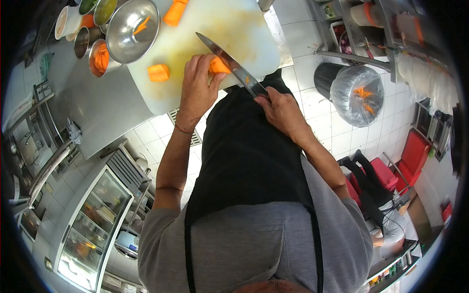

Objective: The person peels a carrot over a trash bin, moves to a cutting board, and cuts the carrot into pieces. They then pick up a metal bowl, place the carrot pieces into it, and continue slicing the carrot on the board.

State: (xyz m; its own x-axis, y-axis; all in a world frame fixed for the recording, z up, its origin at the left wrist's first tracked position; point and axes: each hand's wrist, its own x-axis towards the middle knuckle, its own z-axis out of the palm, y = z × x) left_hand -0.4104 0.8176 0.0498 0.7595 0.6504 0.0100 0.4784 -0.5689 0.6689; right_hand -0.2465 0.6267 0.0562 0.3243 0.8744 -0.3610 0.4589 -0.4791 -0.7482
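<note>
My left hand [199, 80] holds an orange carrot piece [218, 65] down on the white cutting board [195, 19], its fingers closed on the piece. The handle of a large knife [233, 64] is in my right hand [282, 111]. Its blade slants up and left across the board, right beside the carrot piece. A short carrot chunk [159, 73] lies left of my left hand, and longer carrot pieces [175, 12] lie at the board's far edge. Thin orange strips [142, 25] are in a steel bowl [133, 46] at the board's left.
A small steel container [101, 59] of orange shavings and other bowls stand on the steel counter [93, 105]. At the right is a lined bin [359, 95] with orange peelings. Shelves [364, 59] rise beyond it. Another person [376, 195] is at lower right, near red chairs.
</note>
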